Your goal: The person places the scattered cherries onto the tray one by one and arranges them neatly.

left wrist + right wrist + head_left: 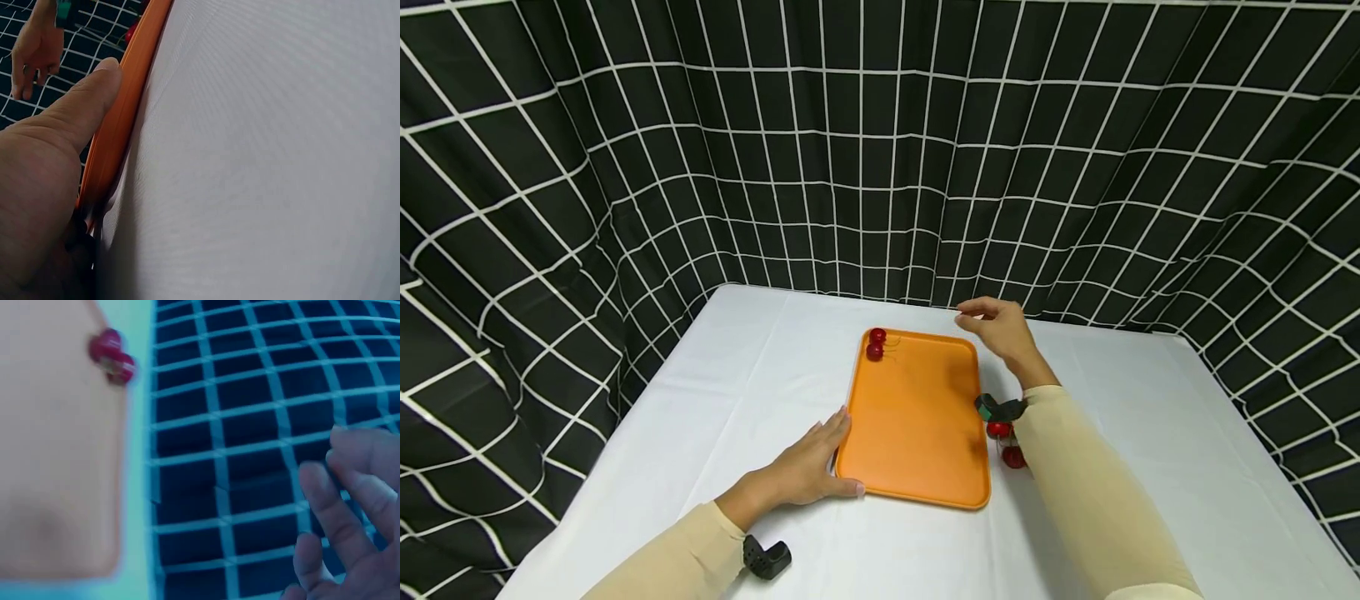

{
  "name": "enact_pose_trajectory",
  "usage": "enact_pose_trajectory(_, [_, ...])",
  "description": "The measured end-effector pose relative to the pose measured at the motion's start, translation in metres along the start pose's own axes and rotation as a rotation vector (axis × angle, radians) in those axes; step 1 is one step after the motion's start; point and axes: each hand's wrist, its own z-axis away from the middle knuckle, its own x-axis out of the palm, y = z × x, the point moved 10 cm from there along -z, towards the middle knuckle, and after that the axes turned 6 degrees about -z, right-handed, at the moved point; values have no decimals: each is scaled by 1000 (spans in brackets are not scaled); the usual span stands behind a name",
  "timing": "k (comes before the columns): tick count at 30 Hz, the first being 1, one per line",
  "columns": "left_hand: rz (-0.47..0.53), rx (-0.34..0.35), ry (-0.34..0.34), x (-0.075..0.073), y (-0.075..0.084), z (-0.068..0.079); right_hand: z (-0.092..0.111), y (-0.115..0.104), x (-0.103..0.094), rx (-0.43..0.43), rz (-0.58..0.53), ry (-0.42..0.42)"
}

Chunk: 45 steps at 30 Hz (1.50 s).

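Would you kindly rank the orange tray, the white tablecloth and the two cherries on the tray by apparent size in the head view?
1. White tablecloth
2. Orange tray
3. Farther cherry and nearer cherry: too alike to rank

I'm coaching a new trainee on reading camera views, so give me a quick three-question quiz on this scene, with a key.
1. Where on the orange tray do the two cherries lie, from the person's side?
A) Far left corner
B) Near right corner
C) The middle

2. Fill in: the person's ____ hand touches the tray's edge.

3. True or false: the right hand is resting on the tray.

Key:
1. A
2. Left; the left hand lies at the near left corner.
3. False; it is raised, apart from the tray.
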Motion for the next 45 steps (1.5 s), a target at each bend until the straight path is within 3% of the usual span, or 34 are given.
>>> enact_pose_trajectory(5, [10, 11, -7, 4, 2, -1, 29, -16, -61, -79, -25, 48])
enact_pose_trajectory(8, [2, 3, -20, 6, 1, 0, 53, -16, -95, -78, -65, 90])
enact_pose_trajectory(14, [8, -12, -17, 2, 0, 1, 92, -1, -147, -23, -153, 154])
enact_pose_trajectory(18, [11, -17, -17, 2, 0, 1, 115, 24, -167, 31, -115, 176])
enact_pose_trajectory(22, [8, -19, -15, 2, -2, 2, 136, 63, -172, 120, 1, 161])
enact_pose_trajectory(30, [12, -34, -19, 2, -1, 1, 163, 131, -162, 304, 162, 51])
enact_pose_trajectory(37, [6, -37, -20, 4, -1, 2, 170, 137, -148, 326, 280, -82])
enact_pose_trajectory(45, [22, -41, -27, 4, -1, 0, 168, 140, -143, 349, 310, -128])
